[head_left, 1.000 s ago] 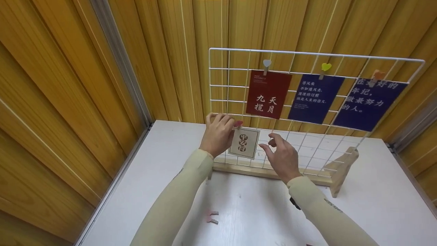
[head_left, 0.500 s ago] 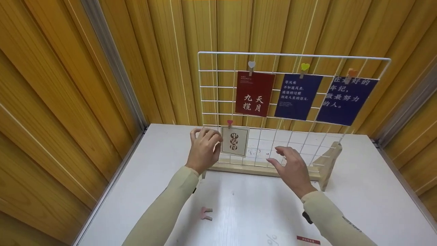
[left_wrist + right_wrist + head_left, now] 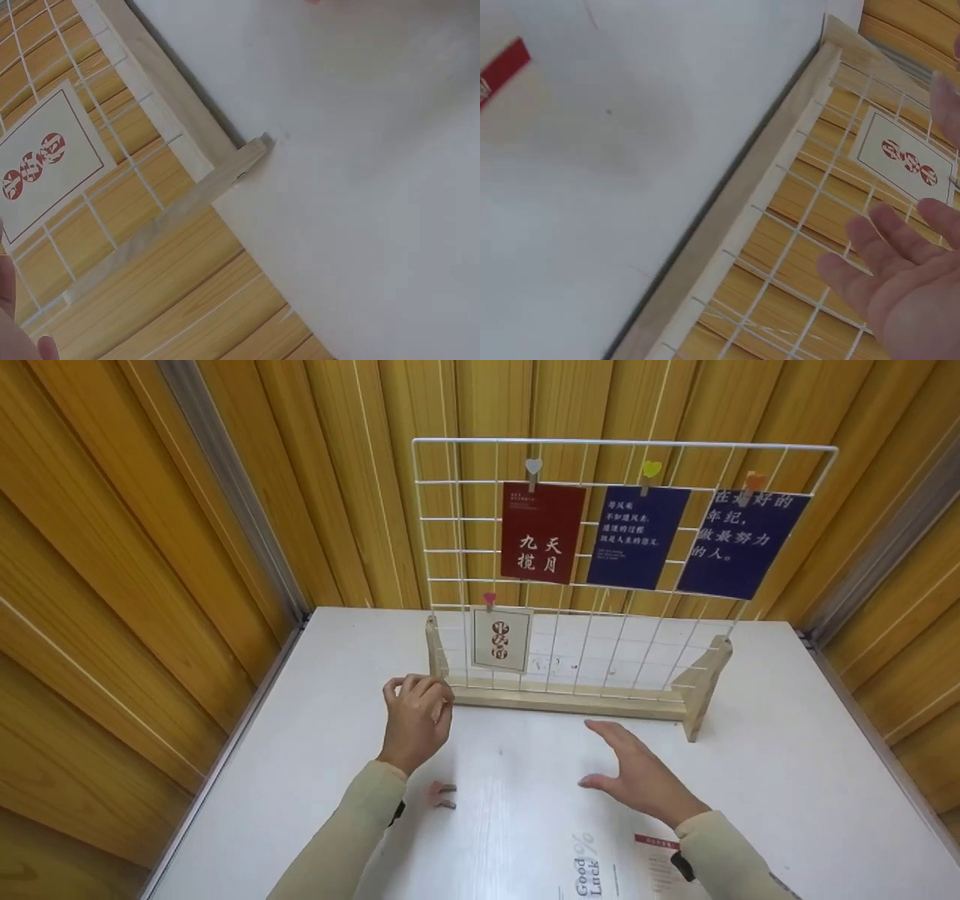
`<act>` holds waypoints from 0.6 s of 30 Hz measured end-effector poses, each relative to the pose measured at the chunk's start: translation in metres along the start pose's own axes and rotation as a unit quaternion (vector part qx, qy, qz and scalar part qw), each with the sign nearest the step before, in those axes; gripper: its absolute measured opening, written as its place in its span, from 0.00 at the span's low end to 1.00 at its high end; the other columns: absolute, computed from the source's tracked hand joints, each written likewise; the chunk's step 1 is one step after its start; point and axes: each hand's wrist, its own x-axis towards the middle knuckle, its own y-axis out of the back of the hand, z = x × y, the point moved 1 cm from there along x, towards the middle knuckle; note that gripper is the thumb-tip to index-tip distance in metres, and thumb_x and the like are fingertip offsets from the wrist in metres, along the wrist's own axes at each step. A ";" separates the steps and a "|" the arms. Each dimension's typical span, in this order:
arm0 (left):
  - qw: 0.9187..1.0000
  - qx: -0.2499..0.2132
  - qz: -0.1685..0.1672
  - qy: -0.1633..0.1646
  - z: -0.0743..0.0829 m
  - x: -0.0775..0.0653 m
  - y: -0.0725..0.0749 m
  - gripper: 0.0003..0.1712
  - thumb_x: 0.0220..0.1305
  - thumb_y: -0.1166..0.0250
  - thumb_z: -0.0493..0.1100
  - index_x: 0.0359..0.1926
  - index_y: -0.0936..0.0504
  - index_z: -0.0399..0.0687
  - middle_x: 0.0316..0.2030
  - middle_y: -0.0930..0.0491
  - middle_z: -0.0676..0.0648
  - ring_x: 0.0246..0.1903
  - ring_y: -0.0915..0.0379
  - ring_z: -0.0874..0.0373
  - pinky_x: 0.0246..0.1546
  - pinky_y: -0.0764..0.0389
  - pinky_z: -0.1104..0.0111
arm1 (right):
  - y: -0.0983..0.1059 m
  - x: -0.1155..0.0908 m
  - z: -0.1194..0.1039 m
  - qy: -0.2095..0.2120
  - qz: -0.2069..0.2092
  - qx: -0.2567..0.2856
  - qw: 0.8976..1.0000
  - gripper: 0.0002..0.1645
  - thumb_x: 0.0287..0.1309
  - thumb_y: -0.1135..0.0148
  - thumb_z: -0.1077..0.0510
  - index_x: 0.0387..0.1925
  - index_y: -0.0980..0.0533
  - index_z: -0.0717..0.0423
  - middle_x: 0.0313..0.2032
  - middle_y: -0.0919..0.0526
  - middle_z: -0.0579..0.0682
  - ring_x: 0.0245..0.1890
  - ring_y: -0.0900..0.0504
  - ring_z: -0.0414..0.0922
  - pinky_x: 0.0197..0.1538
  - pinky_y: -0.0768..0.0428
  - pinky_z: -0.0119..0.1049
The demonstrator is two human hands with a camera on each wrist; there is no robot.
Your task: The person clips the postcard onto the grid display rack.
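My left hand [image 3: 416, 720] hovers over the table, left of the grid stand's base, with fingers loosely bent and nothing held. My right hand [image 3: 637, 772] is in the air on the right, its thumb and fingers spread apart and nothing between them. A cream card [image 3: 501, 639] with round dark-red characters hangs on the white wire grid [image 3: 626, 442], low on the left, under a pink heart clothespin [image 3: 490, 600]. In the right wrist view the same cream card [image 3: 904, 157] appears beyond the fingers. Near my left wrist, pink clothespins [image 3: 442, 795] lie on the table.
Along the grid's upper part hang a red card [image 3: 543, 532] and two blue cards [image 3: 637, 536], each with a heart clothespin. A wooden base [image 3: 570, 702] supports the grid. A red-banded card [image 3: 654, 840] and a "Good Luck" print [image 3: 589, 877] lie at the front. Wooden panels [image 3: 112, 547] surround the table.
My left hand has let go at the pink clothespin and come down and back, leaving the cream card hanging. My right hand has drawn back from the grid and spread wider. The head view has shifted.
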 end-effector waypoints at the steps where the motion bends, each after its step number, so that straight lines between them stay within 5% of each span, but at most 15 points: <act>1: 1.000 -0.002 0.001 0.004 -0.001 -0.002 0.000 0.10 0.52 0.27 0.33 0.30 0.19 0.49 0.37 0.18 0.51 0.43 0.26 0.52 0.53 0.38 0.43 | -0.003 -0.002 0.002 -0.010 -0.015 0.001 1.000 0.52 0.50 0.24 0.45 0.72 0.38 0.55 0.69 0.34 0.56 0.69 0.37 0.59 0.66 0.37 0.57; 7: 0.999 -0.021 -0.006 0.042 -0.006 -0.018 -0.006 0.12 0.52 0.26 0.33 0.31 0.19 0.51 0.37 0.17 0.52 0.43 0.26 0.53 0.52 0.38 0.44 | -0.021 -0.018 0.008 -0.043 -0.092 -0.001 0.995 0.60 0.41 0.19 0.45 0.72 0.39 0.57 0.70 0.37 0.61 0.70 0.40 0.63 0.66 0.39 0.60; 13: 0.995 -0.041 -0.033 0.087 -0.007 -0.038 -0.011 0.13 0.52 0.26 0.34 0.34 0.19 0.52 0.36 0.17 0.54 0.43 0.26 0.54 0.52 0.39 0.45 | -0.040 -0.036 0.009 -0.038 -0.152 -0.028 0.987 0.71 0.27 0.18 0.37 0.73 0.41 0.59 0.68 0.39 0.64 0.67 0.42 0.67 0.61 0.37 0.66; 18: 0.988 -0.058 -0.064 0.130 -0.009 -0.060 -0.019 0.12 0.53 0.26 0.34 0.35 0.19 0.52 0.38 0.17 0.55 0.43 0.26 0.55 0.52 0.40 0.46 | -0.053 -0.058 0.016 -0.009 -0.172 -0.060 0.983 0.70 0.28 0.19 0.32 0.69 0.38 0.65 0.65 0.37 0.69 0.64 0.40 0.72 0.58 0.39 0.72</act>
